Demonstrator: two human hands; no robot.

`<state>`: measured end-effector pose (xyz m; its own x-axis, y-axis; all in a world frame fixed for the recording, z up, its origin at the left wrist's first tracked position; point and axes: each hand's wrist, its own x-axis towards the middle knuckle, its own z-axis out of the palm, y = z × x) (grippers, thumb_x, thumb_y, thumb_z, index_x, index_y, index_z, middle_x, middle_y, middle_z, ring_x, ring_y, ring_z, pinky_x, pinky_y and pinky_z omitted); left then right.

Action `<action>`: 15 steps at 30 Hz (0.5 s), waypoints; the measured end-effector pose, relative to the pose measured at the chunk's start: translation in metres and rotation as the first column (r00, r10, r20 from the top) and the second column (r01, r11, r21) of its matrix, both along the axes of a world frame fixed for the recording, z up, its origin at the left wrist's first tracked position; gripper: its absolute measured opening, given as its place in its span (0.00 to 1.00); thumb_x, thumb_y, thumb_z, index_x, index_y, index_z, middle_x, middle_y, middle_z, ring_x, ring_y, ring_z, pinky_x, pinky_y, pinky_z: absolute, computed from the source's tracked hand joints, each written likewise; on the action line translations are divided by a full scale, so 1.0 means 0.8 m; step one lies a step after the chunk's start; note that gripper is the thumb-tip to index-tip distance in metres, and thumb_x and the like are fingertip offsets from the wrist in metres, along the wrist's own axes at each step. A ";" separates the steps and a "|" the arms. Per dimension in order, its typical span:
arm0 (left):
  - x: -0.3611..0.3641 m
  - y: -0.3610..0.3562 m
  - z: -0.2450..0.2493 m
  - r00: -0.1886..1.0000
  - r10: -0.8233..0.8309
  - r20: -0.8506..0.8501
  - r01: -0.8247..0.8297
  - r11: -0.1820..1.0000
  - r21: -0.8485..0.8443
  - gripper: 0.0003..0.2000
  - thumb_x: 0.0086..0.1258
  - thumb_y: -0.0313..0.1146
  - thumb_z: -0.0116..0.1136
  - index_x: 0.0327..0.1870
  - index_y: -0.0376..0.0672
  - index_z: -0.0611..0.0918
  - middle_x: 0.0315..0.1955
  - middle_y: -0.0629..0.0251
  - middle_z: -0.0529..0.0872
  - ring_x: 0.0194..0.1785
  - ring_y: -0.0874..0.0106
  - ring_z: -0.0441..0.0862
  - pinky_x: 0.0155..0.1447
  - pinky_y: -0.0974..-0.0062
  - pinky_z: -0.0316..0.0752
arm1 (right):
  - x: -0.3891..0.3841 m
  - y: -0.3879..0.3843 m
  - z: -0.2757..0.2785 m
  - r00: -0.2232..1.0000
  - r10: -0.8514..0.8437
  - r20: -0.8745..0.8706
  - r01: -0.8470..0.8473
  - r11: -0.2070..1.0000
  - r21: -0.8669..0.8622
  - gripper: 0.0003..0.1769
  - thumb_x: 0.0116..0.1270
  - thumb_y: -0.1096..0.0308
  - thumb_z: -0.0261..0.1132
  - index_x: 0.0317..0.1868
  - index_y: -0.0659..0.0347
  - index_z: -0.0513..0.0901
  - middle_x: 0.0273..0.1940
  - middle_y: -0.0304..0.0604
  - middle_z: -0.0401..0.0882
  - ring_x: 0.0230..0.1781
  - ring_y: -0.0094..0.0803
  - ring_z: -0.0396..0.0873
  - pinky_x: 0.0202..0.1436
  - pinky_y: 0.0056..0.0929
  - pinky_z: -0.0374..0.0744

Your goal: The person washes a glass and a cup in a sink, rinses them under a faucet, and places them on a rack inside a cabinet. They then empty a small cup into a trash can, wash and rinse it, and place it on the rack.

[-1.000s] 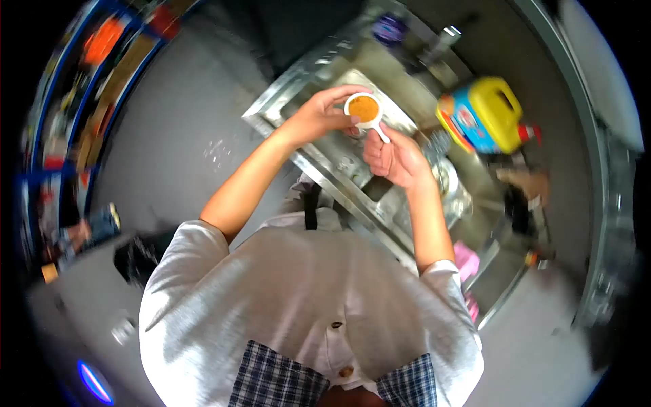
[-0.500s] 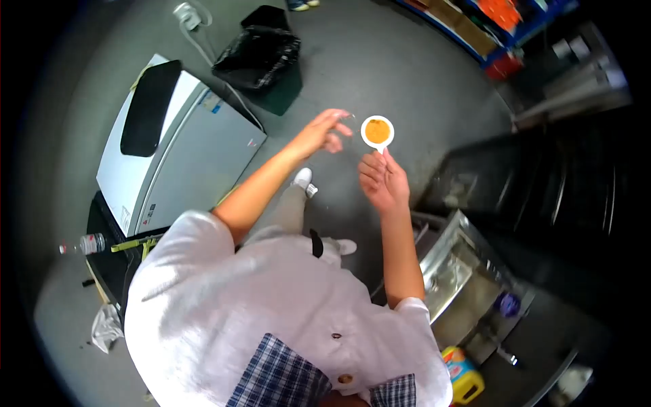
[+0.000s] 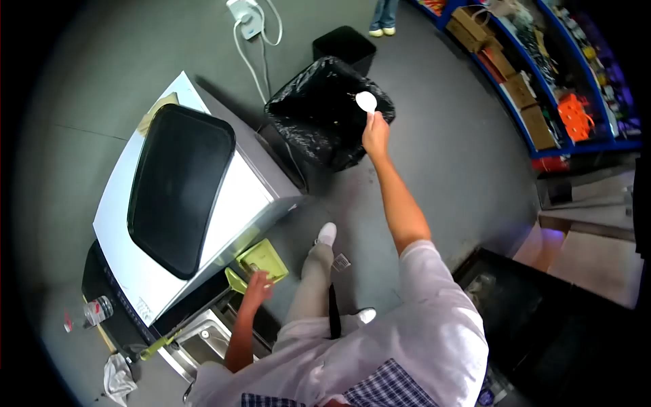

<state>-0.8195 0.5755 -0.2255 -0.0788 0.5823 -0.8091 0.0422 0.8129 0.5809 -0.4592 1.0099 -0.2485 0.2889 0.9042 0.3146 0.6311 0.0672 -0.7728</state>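
My right hand (image 3: 376, 137) reaches out and grips the handle of a small white scoop (image 3: 366, 102). The scoop is over the mouth of a bin lined with a black bag (image 3: 319, 112), and only white shows on it. A few small pale specks dot the dark inside of the bag. Lower down, my left hand (image 3: 258, 288) hangs with fingers apart and nothing seen in them, overlapping the edge of a yellow-green plastic basket (image 3: 264, 261).
On my left stands a white and grey fridge (image 3: 234, 197) with a black tray (image 3: 180, 190) on top. A sink (image 3: 203, 339) lies below. Shelves (image 3: 525, 88) stand at the far right. Someone's legs (image 3: 384, 17) show beyond the bin. A cable (image 3: 247, 61) runs behind it.
I have turned towards the bin. The right hand has carried the scoop over it, and the orange powdery contents seen before no longer show. The left hand has dropped towards the basket.
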 end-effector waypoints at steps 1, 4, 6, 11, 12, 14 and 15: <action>-0.011 -0.015 0.001 0.998 0.042 -0.043 -0.045 0.997 -0.061 0.16 0.75 0.48 0.43 0.52 0.46 0.71 0.33 0.63 0.82 0.27 0.76 0.78 0.30 0.76 0.74 | -0.007 0.025 -0.040 0.993 -0.008 0.121 0.018 0.996 -0.083 0.18 0.72 0.60 0.51 0.28 0.67 0.70 0.24 0.61 0.73 0.26 0.57 0.74 0.30 0.49 0.69; -0.047 -0.074 -0.021 0.989 0.133 -0.065 -0.143 0.973 -0.181 0.16 0.75 0.47 0.43 0.53 0.47 0.70 0.32 0.60 0.83 0.22 0.72 0.78 0.26 0.75 0.75 | -0.029 0.057 -0.048 0.989 -0.004 0.148 0.024 0.990 -0.136 0.18 0.73 0.61 0.49 0.31 0.68 0.71 0.28 0.63 0.76 0.32 0.62 0.74 0.35 0.54 0.70; -0.065 -0.114 -0.043 0.977 0.187 -0.099 -0.208 0.930 -0.304 0.15 0.74 0.46 0.44 0.53 0.49 0.70 0.32 0.58 0.83 0.23 0.71 0.79 0.27 0.72 0.76 | -0.040 0.061 -0.053 0.984 0.034 0.173 -0.007 0.988 -0.156 0.17 0.73 0.61 0.48 0.33 0.67 0.71 0.30 0.63 0.76 0.33 0.62 0.74 0.36 0.53 0.71; -0.082 -0.159 -0.060 0.951 0.263 -0.161 -0.308 0.812 -0.496 0.14 0.72 0.46 0.46 0.52 0.50 0.71 0.31 0.58 0.83 0.22 0.68 0.79 0.25 0.69 0.76 | -0.053 0.069 -0.076 0.989 0.030 0.144 -0.001 0.980 -0.198 0.17 0.73 0.61 0.50 0.32 0.67 0.71 0.29 0.64 0.76 0.33 0.63 0.74 0.36 0.54 0.70; -0.090 -0.165 -0.038 0.957 0.234 -0.171 -0.289 0.825 -0.486 0.15 0.71 0.47 0.47 0.51 0.50 0.72 0.31 0.59 0.83 0.23 0.67 0.80 0.25 0.69 0.76 | -0.052 0.052 -0.080 0.989 0.018 0.145 0.017 0.971 -0.237 0.17 0.72 0.61 0.50 0.32 0.68 0.72 0.29 0.65 0.76 0.33 0.64 0.74 0.36 0.54 0.70; -0.080 -0.127 -0.061 0.960 0.251 -0.126 -0.281 0.889 -0.362 0.14 0.72 0.46 0.48 0.50 0.50 0.72 0.29 0.61 0.83 0.21 0.69 0.78 0.23 0.72 0.74 | -0.052 0.077 -0.075 0.994 0.000 0.107 0.021 0.980 -0.196 0.19 0.72 0.59 0.50 0.31 0.68 0.73 0.30 0.66 0.76 0.34 0.65 0.73 0.37 0.55 0.69; -0.078 -0.124 -0.055 0.962 0.257 -0.096 -0.274 0.914 -0.298 0.13 0.73 0.45 0.48 0.50 0.49 0.71 0.26 0.63 0.82 0.19 0.72 0.76 0.20 0.76 0.71 | -0.051 0.072 -0.063 0.997 -0.038 0.074 0.053 0.978 -0.203 0.20 0.73 0.58 0.49 0.32 0.70 0.72 0.30 0.66 0.75 0.32 0.65 0.73 0.37 0.54 0.70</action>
<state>-0.8820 0.4762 -0.2694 -0.2441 0.2593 -0.9344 -0.1755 0.9359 0.3055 -0.5001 1.0678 -0.2990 0.3152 0.9379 0.1451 0.6824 -0.1178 -0.7214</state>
